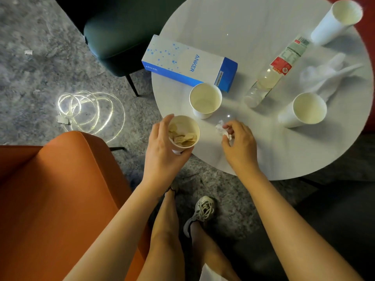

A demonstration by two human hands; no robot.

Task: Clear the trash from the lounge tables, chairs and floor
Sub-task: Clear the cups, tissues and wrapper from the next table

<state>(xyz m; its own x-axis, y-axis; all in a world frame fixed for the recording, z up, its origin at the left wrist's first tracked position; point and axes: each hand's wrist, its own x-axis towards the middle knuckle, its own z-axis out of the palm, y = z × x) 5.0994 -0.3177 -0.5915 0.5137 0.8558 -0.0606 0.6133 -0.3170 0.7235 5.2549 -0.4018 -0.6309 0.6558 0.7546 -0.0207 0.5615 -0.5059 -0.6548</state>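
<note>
My left hand (pixel 162 151) grips a paper cup (pixel 185 126) stuffed with crumpled paper, held at the near-left edge of the round white table (pixel 263 149). To its right, my right hand (pixel 239 145) pinches a small crumpled white scrap (pixel 222 129) lying on the tabletop. Three empty paper cups stand on the table: one (pixel 205 100) just beyond my hands, one (pixel 304 109) at the right, one (pixel 336 21) at the far right. A plastic bottle (pixel 276 72) lies on its side, with a crumpled white tissue (pixel 328 74) to its right.
A blue-and-white Anker box (pixel 188 63) lies on the table's far left. An orange armchair (pixel 60 199) stands at the near left, a dark green chair (pixel 121 33) beyond. A coiled white cable (pixel 89 110) and a paper scrap (pixel 28 52) lie on the grey carpet.
</note>
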